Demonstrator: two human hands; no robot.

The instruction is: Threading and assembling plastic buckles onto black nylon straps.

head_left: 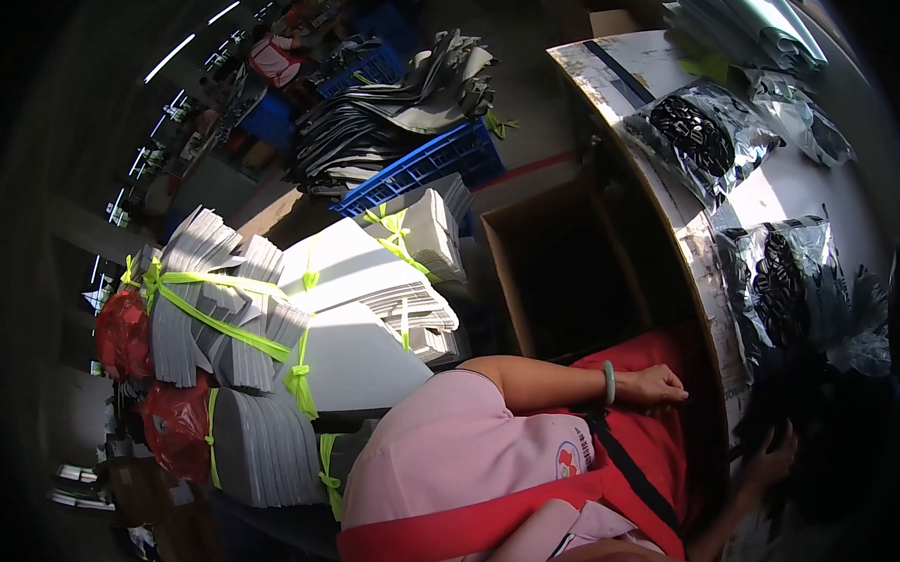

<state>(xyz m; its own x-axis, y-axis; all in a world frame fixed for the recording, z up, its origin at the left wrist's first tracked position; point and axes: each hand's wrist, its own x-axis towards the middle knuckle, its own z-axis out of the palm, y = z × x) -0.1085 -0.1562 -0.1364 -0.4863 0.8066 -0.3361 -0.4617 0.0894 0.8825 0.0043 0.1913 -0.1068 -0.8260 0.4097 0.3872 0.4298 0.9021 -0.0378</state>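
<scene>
My left hand, with a pale green bangle at its wrist, is closed with the fingers curled under. It is over my red apron by the table's edge, and the inside of the hand is hidden. In deep shadow at the lower right is my right hand, against dark material on the tabletop. Its fingers are partly lost in the dark, so their grip does not show. Beyond it lies a clear plastic bag with black pieces inside; another such bag lies farther up the table.
An open cardboard box stands beside the white table. Stacks of grey sheets tied with yellow-green strips are at the left, near red plastic bags. Behind them, a blue crate stands by piled dark strips.
</scene>
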